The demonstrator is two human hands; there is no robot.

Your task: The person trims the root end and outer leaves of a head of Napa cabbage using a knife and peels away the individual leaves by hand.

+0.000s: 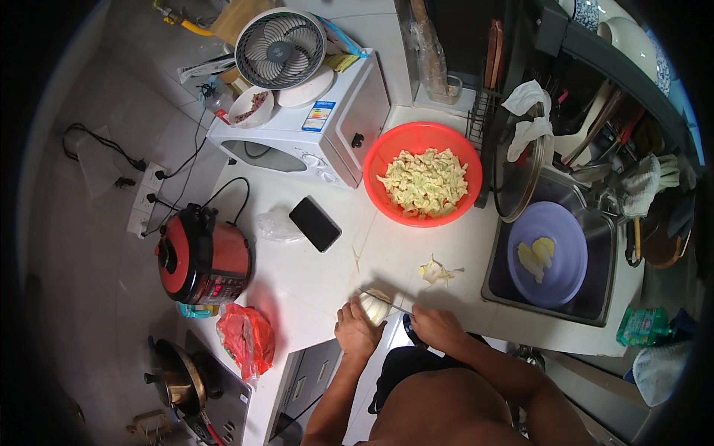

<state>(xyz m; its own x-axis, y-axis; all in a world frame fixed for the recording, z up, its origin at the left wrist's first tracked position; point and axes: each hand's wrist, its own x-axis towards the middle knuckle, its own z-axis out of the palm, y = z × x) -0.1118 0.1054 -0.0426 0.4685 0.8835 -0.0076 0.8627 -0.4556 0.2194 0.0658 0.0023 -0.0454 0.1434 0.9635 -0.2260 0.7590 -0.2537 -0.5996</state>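
My left hand grips a pale cabbage head at the counter's front edge. In my right hand is a knife, its thin blade lying across the far side of the cabbage. I cannot tell how deep the blade sits. The knife's handle is hidden in my fist. A few torn leaf scraps lie on the white counter beyond my right hand. Farther back, a red plastic basin holds many pale yellow-green vegetable pieces, which look like cauliflower.
At right, a purple basin with a few pale leaves stands in the steel sink. On the left are a smartphone, a red electric pressure cooker and a red plastic bag. A microwave carries a fan.
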